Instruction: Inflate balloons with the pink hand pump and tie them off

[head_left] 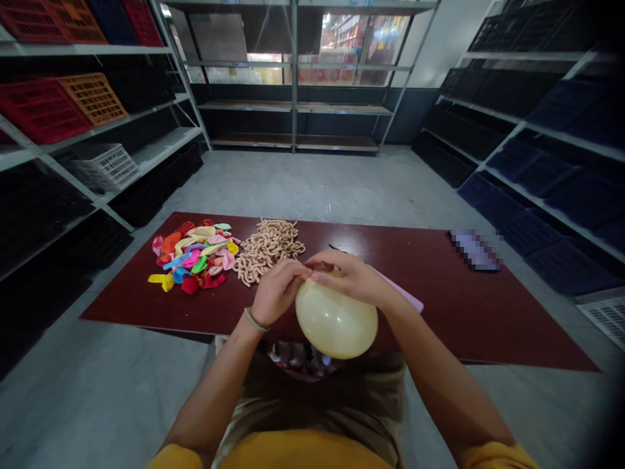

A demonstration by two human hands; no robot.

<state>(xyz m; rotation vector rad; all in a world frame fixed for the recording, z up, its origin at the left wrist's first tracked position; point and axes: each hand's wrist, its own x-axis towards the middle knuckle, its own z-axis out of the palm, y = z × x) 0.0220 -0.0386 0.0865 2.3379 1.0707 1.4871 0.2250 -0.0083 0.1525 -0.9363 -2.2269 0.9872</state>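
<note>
A pale yellow inflated balloon (336,319) hangs over the near edge of the dark red table (430,312). My left hand (279,290), with a band on its wrist, pinches at the balloon's upper left end. My right hand (346,277) curls over the balloon's top, its fingertips meeting those of my left hand at the same spot. A small brown piece (321,266) shows between the hands; what it is cannot be made out. Behind my left hand lies a heap of beige curled strips (268,247), and left of that a pile of colourful uninflated balloons (195,254).
A pink-purple flat item (400,290) lies partly behind my right forearm. A blurred-out rectangular object (474,250) rests on the table's right part. Shelves with red, orange and white crates (114,166) stand left; dark crates fill the right shelves. A metal rack (294,117) stands at the back.
</note>
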